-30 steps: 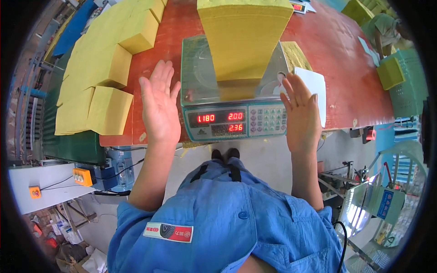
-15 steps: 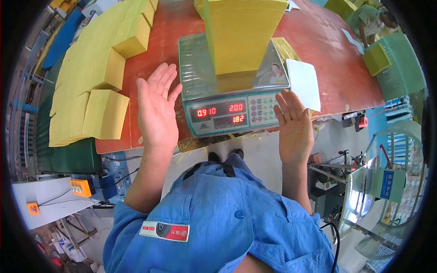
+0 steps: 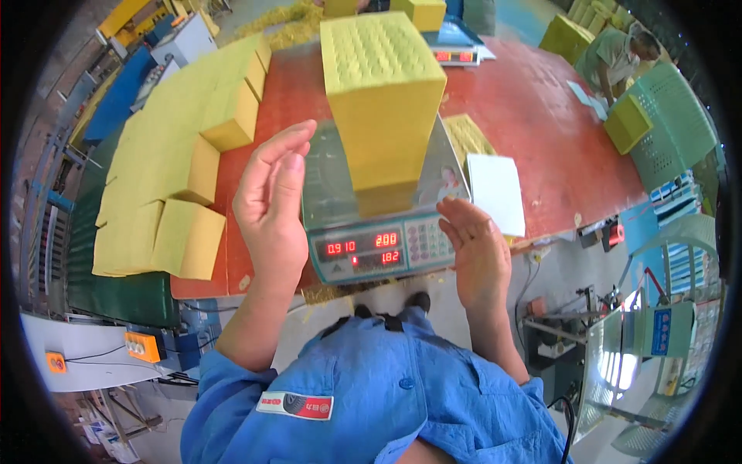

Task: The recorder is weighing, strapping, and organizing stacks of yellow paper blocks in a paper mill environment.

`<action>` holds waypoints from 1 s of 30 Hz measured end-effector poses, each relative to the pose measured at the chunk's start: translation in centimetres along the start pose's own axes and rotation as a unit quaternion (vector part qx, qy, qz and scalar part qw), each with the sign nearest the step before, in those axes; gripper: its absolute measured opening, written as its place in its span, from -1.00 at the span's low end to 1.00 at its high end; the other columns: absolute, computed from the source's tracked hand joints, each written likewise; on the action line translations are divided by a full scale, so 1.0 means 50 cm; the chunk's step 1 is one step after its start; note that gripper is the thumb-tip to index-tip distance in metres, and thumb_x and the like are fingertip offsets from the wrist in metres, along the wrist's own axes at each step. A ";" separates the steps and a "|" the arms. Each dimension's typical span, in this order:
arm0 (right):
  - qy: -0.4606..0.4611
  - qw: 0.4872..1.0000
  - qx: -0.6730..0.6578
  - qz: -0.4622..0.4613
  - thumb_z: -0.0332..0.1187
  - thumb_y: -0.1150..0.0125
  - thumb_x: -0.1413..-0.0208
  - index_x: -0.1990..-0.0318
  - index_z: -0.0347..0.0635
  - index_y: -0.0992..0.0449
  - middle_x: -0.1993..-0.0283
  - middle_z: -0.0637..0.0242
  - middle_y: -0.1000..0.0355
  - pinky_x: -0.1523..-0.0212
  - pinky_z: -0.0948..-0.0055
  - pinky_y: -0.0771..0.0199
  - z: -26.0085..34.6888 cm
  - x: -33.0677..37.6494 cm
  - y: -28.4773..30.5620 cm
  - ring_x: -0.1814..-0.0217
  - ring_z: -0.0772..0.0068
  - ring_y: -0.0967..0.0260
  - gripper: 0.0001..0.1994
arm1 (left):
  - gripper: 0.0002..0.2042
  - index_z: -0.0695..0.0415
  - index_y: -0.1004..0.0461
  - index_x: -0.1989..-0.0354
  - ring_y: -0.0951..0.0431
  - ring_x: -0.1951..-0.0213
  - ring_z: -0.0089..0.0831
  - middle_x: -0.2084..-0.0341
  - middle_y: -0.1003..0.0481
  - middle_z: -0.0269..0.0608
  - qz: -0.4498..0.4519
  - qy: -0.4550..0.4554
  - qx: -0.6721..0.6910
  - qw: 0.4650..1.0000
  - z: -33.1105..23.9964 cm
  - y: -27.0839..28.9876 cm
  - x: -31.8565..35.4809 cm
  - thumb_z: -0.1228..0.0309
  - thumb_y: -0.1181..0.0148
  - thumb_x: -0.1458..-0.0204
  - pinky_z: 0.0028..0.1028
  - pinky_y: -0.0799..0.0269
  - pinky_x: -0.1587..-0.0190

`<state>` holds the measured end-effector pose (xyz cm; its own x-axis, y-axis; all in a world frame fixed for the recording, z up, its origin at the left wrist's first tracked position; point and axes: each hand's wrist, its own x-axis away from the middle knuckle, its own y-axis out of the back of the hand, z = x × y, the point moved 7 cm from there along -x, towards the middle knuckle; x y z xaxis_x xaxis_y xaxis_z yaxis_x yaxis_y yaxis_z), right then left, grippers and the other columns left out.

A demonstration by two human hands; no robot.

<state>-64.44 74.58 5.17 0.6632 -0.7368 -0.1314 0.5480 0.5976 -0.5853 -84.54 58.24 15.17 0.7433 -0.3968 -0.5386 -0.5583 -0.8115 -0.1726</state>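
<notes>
A tall yellow block-shaped stack stands upright on the steel pan of a digital weighing scale with red lit digits. My left hand is raised just left of the stack, palm toward it, fingers apart, holding nothing. My right hand hovers at the scale's right front corner, open and not touching the stack. Both hands flank the stack without gripping it.
Several yellow blocks are piled along the left of the red table. A white sheet lies right of the scale. A second scale sits at the far edge. Another person works by green crates at right.
Both hands lifted off the table and drew back toward me, away from the stack's sides. The scale reading dropped and settled. The view tilted so the stack appears taller.
</notes>
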 end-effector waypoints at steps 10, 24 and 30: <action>0.057 0.988 0.059 0.132 -0.21 0.14 -0.31 -0.13 -0.45 -0.37 -0.19 -0.07 -0.37 -0.30 0.12 -0.21 0.087 -0.108 -0.099 -0.29 0.01 -0.30 -0.55 | -0.82 0.28 -0.50 0.06 -0.45 -0.05 -0.45 -0.01 -0.48 -0.10 0.049 -0.133 -0.120 0.983 -0.070 -0.086 -0.108 0.58 -0.05 -0.22 -0.46 -0.32 -0.15; 0.140 0.976 0.147 0.076 -0.25 0.14 -0.32 -0.18 -0.40 -0.35 -0.23 0.03 -0.34 -0.30 0.22 -0.17 0.120 -0.247 -0.120 -0.32 0.17 -0.25 -0.57 | -0.42 0.23 -0.21 -0.30 -0.05 -0.38 -0.34 -0.30 -0.20 -0.03 -0.047 0.115 0.101 0.987 0.176 -0.023 -0.201 0.03 0.11 -0.29 -0.34 0.17 -0.41; -0.005 0.993 0.106 0.053 -0.13 0.19 -0.38 -0.35 -0.19 -0.19 -0.39 0.22 -0.17 -0.37 0.33 -0.04 -0.097 -0.338 -0.056 -0.42 0.34 -0.09 -0.50 | -0.49 0.20 -0.24 -0.27 -0.38 -0.18 -0.41 -0.19 -0.35 -0.13 -0.042 0.317 0.296 0.900 0.342 -0.096 -0.123 0.12 0.02 -0.26 -0.35 -0.35 -0.18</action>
<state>-79.64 83.83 5.17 0.7277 -0.6636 -0.1737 0.5692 0.7255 -0.3867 -92.73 71.91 5.19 0.7479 -0.6624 0.0426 -0.4499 -0.5530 -0.7013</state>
